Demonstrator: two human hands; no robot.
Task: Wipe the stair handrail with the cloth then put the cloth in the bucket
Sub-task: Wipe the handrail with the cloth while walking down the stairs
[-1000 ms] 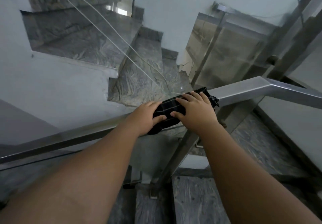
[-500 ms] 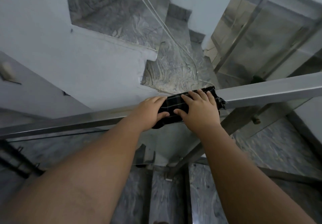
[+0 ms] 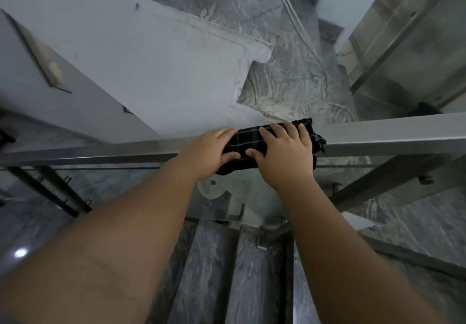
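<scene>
A dark checked cloth (image 3: 248, 142) is draped over the square steel handrail (image 3: 383, 134), which runs across the view from left to right. My left hand (image 3: 209, 152) grips the cloth's left end, thumb under and fingers over the rail. Pressing on the cloth's right part is my right hand (image 3: 285, 157), its fingers spread over the top. A frayed corner of the cloth sticks out past the right hand. No bucket is in view.
Glass panels hang below the rail on steel brackets (image 3: 426, 178). Grey marble steps (image 3: 285, 89) descend beyond the rail, with a white cable (image 3: 297, 21) lying along them. A white wall (image 3: 141, 71) stands to the left. More marble treads (image 3: 201, 273) lie beneath my arms.
The view has tilted further down and the rail now looks nearly level. Both hands stay on the cloth and have slid a little along the rail.
</scene>
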